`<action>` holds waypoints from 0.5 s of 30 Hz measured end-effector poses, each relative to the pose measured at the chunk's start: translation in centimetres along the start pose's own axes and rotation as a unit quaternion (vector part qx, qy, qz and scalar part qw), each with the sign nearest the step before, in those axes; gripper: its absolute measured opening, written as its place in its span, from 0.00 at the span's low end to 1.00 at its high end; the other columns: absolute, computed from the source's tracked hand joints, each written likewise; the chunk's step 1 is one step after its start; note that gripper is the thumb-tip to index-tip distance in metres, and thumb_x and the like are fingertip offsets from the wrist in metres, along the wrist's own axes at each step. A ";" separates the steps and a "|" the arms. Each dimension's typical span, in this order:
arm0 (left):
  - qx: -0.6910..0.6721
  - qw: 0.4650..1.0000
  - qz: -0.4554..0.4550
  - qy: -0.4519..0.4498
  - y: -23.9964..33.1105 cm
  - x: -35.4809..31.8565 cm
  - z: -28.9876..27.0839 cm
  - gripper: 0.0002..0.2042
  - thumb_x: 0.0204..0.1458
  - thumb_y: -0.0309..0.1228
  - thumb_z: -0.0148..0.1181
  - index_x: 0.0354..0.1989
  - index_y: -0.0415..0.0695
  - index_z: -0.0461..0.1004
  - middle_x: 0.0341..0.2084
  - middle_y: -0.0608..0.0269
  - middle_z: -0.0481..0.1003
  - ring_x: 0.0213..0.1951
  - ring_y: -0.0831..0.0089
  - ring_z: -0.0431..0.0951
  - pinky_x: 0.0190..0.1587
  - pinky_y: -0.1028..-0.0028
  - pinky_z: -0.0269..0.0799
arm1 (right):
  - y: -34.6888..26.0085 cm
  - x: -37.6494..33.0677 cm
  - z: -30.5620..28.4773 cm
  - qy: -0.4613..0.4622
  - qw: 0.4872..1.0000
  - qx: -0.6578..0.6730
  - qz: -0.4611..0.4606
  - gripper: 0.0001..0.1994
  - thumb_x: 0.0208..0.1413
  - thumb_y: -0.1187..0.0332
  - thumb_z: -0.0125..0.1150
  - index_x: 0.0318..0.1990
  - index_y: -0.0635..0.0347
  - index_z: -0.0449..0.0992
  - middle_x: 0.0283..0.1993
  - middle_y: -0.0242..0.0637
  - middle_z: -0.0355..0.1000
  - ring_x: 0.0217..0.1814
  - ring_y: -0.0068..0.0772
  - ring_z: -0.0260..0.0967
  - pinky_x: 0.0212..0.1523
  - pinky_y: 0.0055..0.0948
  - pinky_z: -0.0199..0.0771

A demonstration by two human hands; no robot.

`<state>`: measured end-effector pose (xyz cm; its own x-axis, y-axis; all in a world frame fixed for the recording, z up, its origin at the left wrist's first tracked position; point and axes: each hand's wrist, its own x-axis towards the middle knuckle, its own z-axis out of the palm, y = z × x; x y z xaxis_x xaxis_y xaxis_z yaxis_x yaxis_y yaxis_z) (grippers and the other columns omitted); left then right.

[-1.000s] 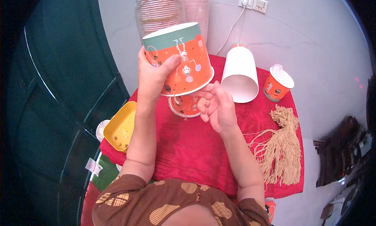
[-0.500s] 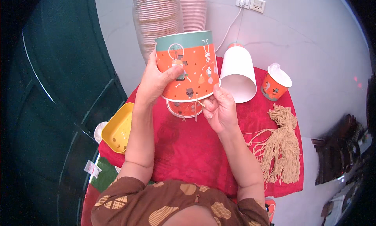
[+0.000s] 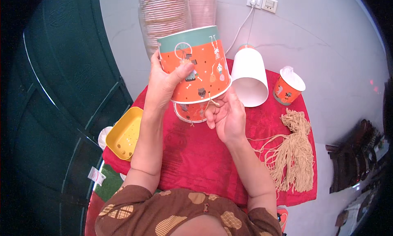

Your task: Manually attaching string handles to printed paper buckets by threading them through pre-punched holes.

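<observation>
My left hand (image 3: 163,82) grips an upside-down orange paper bucket (image 3: 196,62) with a green band and small printed figures, held above the table. My right hand (image 3: 227,115) is at the bucket's rim, its fingers pinching a short piece of tan string (image 3: 212,101) that hangs there. Just under the held bucket, a second orange bucket (image 3: 192,112) rests on the red tablecloth (image 3: 192,154).
A white bucket (image 3: 249,76) lies on its side at the back. A small orange cup (image 3: 287,86) stands to its right. A bundle of tan strings (image 3: 294,154) lies at the right. A yellow tray (image 3: 125,133) sits at the left edge. Wrapped bucket stacks (image 3: 163,15) stand behind.
The held bucket has turned and shifted slightly right. My right hand has moved up to its rim and taken hold of the string there.
</observation>
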<state>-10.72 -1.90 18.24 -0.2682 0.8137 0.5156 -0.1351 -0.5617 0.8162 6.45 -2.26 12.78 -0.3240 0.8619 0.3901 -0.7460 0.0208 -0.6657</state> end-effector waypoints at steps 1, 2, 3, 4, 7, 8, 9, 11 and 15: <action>0.002 1.000 0.007 -0.002 0.0 0.1 0.0 0.49 0.40 0.35 0.75 0.65 0.31 0.45 0.53 0.44 0.67 0.52 0.62 0.74 0.52 0.67 0.75 | 0.0 -0.1 0.1 0.001 1.000 0.000 0.000 0.24 0.68 0.51 0.43 0.43 0.68 0.71 0.33 0.45 0.75 0.18 0.24 0.66 0.12 0.19 0.62; 0.005 1.000 0.015 -0.002 0.0 0.1 -0.1 0.49 0.40 0.35 0.75 0.65 0.31 0.45 0.53 0.44 0.67 0.52 0.62 0.74 0.52 0.66 0.75 | 0.0 -0.1 0.3 0.005 0.999 -0.034 0.009 0.21 0.67 0.52 0.45 0.43 0.67 0.70 0.31 0.41 0.73 0.18 0.24 0.66 0.12 0.20 0.62; 0.005 1.000 0.015 0.000 0.0 0.0 -0.1 0.49 0.40 0.35 0.75 0.65 0.31 0.45 0.53 0.44 0.67 0.52 0.62 0.74 0.52 0.66 0.75 | 0.0 -0.2 0.4 0.008 0.998 -0.068 0.017 0.19 0.67 0.54 0.46 0.43 0.66 0.68 0.29 0.37 0.70 0.18 0.25 0.66 0.11 0.20 0.62; 0.016 1.000 0.019 0.005 0.1 0.0 -0.1 0.49 0.40 0.35 0.76 0.65 0.31 0.46 0.52 0.45 0.67 0.51 0.62 0.74 0.52 0.67 0.75 | 0.2 -0.2 0.3 0.007 0.998 -0.067 0.019 0.19 0.67 0.54 0.46 0.43 0.66 0.68 0.29 0.37 0.70 0.18 0.25 0.66 0.11 0.20 0.62; 0.022 0.999 0.027 0.011 0.6 -0.2 0.4 0.49 0.40 0.35 0.76 0.64 0.30 0.46 0.51 0.45 0.68 0.50 0.63 0.75 0.50 0.68 0.76 | 0.3 -0.4 0.3 -0.009 0.988 -0.156 0.007 0.15 0.65 0.60 0.52 0.40 0.66 0.69 0.29 0.39 0.72 0.18 0.22 0.66 0.13 0.19 0.63; 0.020 0.999 0.030 0.015 0.6 -0.2 0.4 0.49 0.40 0.35 0.76 0.64 0.30 0.46 0.51 0.45 0.69 0.49 0.64 0.76 0.49 0.68 0.77 | 0.4 -0.5 0.6 0.000 0.987 -0.162 -0.003 0.13 0.65 0.62 0.53 0.39 0.66 0.69 0.29 0.39 0.72 0.18 0.21 0.65 0.14 0.18 0.64; 0.021 0.999 0.030 0.016 0.6 -0.2 0.3 0.49 0.40 0.35 0.76 0.64 0.30 0.46 0.51 0.45 0.69 0.49 0.64 0.76 0.49 0.68 0.77 | 0.5 -0.5 0.8 0.010 0.986 -0.168 -0.012 0.11 0.64 0.65 0.54 0.39 0.66 0.69 0.29 0.39 0.72 0.18 0.19 0.64 0.15 0.18 0.64; 0.033 0.999 0.033 0.021 0.4 0.0 0.2 0.49 0.40 0.35 0.76 0.64 0.30 0.47 0.50 0.45 0.69 0.48 0.64 0.77 0.48 0.69 0.78 | 1.0 -0.6 0.7 0.007 0.991 -0.131 -0.022 0.10 0.65 0.65 0.54 0.38 0.65 0.70 0.29 0.38 0.73 0.19 0.16 0.62 0.16 0.16 0.62; 0.016 1.000 0.021 0.007 -0.1 0.2 -0.2 0.48 0.40 0.36 0.75 0.64 0.30 0.48 0.50 0.45 0.69 0.48 0.64 0.77 0.48 0.69 0.78 | 1.6 -0.6 0.3 -0.021 0.998 -0.045 -0.035 0.09 0.65 0.66 0.54 0.37 0.63 0.70 0.29 0.37 0.73 0.19 0.12 0.56 0.17 0.14 0.57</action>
<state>-10.92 -1.71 18.18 -0.2855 0.7873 0.5465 -0.0922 -0.5902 0.8020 5.27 -2.88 11.65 -0.2984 0.8350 0.4623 -0.7132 0.1268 -0.6894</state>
